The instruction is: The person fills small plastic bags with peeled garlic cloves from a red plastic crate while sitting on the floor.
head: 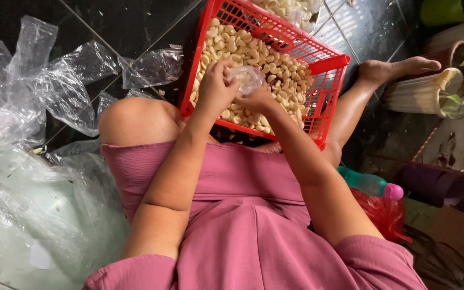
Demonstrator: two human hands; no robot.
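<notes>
- Sitting on a dark tiled floor (130,21), legs apart, pink dress (243,225) over the lap.
- Red plastic basket (326,86) on the floor between the knees, tipped up a bit at the near edge.
- Full of peeled garlic cloves (253,56), pale and bare, piled across the bottom of the basket.
- Left hand (216,88) up over the basket, fingers curled shut around one side of a small clear bag (247,78).
- Right hand (258,99) just under it, fingers closed on the other side of the same small clear bag.
- Both hands touching each other, with the bag pinched between them, right above the cloves.
- Hard to tell if anything sits inside the bag; looks crumpled and see-through, maybe not yet filled.
- Lots of cloves already peeled, judging by the big pile, so that part seems mostly done.
- No filled little bags showing anywhere, so the bagging seems only just begun, with nearly the whole pile left.
- More pale cloves (291,9) showing past the far wall of the basket, at the top edge.
- Big crumpled sheets of clear plastic (55,91) lying on the left, near the knee.
- Green bottle with a pink cap (371,185) lying by the right hip, beside a red net bag (385,215).
- Pots (425,94) standing on the far right, well apart from the hands.
</notes>
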